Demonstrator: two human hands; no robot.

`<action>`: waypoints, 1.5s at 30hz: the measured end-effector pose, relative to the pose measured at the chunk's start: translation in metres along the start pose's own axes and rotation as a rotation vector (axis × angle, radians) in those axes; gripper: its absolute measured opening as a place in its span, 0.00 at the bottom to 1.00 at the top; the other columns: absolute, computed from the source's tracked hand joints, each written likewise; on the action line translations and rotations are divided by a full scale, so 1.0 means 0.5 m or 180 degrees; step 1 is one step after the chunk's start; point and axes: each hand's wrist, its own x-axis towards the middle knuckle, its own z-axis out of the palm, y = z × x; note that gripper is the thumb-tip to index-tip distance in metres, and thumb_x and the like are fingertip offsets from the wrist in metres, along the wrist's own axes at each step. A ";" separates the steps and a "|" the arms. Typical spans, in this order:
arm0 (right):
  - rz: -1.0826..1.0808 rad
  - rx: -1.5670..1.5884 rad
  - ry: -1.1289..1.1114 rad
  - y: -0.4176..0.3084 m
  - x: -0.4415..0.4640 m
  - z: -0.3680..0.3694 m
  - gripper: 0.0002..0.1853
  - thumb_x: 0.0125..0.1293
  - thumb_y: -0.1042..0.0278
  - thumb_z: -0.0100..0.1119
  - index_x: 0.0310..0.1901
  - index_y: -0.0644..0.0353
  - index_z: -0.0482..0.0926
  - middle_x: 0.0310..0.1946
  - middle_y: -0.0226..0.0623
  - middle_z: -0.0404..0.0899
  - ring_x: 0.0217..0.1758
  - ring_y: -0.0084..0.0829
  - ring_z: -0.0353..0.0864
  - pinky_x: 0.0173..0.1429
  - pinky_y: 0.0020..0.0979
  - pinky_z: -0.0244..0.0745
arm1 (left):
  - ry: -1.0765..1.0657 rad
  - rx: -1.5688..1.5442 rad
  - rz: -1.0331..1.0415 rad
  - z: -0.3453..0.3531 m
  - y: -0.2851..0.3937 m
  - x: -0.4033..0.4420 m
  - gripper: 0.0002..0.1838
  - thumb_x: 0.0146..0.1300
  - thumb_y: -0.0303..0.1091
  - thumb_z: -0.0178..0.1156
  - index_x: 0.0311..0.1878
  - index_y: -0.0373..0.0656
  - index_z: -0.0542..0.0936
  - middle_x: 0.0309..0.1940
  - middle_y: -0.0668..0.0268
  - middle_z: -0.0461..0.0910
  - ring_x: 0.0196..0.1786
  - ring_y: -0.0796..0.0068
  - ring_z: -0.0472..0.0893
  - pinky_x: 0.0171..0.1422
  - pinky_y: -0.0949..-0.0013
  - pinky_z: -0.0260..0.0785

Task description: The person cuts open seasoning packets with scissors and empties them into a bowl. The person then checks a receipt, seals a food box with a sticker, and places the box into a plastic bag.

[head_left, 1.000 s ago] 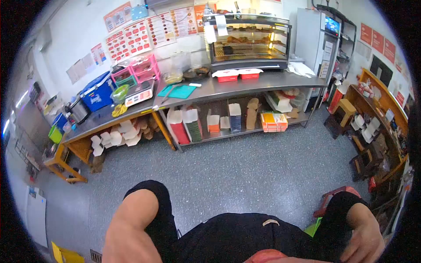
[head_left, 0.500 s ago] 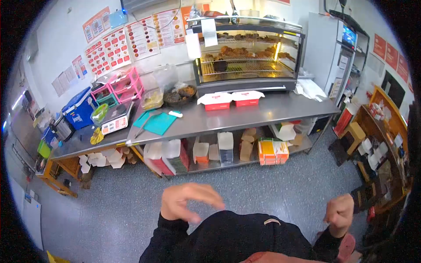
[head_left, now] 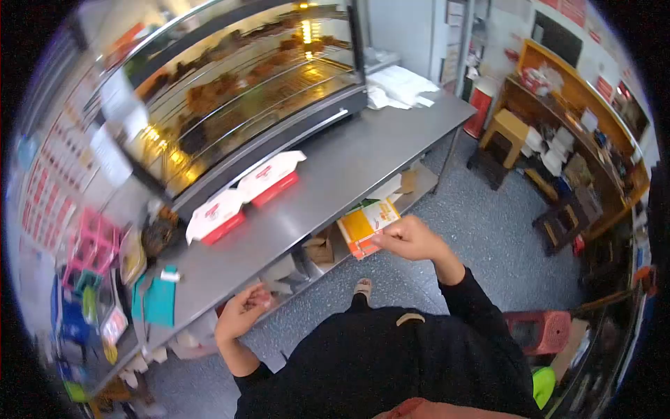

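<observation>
My left hand (head_left: 241,314) is over the front edge of the steel counter (head_left: 335,167), its fingers apart and slightly bent, with nothing seen in it. My right hand (head_left: 413,239) has its fingers folded in and overlaps the orange and yellow boxes (head_left: 363,225) on the lower shelf; I see nothing in it, and contact with the boxes cannot be made out. On the counter stand two red and white boxes, one on the left (head_left: 218,215) and one on the right (head_left: 271,179), side by side before the lit glass food warmer (head_left: 244,91).
White paper or bags (head_left: 401,87) lie at the counter's right end. A teal board (head_left: 153,300) is at its left, near pink baskets (head_left: 94,241). Across the grey floor (head_left: 474,230) are dark stools, a wooden shelf (head_left: 558,115) and a red stool (head_left: 537,332).
The view has moved closer to the counter and turned right. Both hands now reach forward, my left over the counter edge and my right in front of the orange and yellow boxes.
</observation>
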 end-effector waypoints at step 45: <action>-0.0054 -0.1590 -0.1030 1.280 0.973 -1.100 0.12 0.45 0.67 0.63 0.35 0.52 0.75 0.27 0.35 0.79 0.31 0.35 0.77 0.36 0.34 0.69 | 0.0883 0.2253 0.1291 0.635 0.466 1.993 0.17 0.46 0.36 0.62 0.43 0.52 0.78 0.44 0.68 0.75 0.47 0.65 0.72 0.49 0.63 0.62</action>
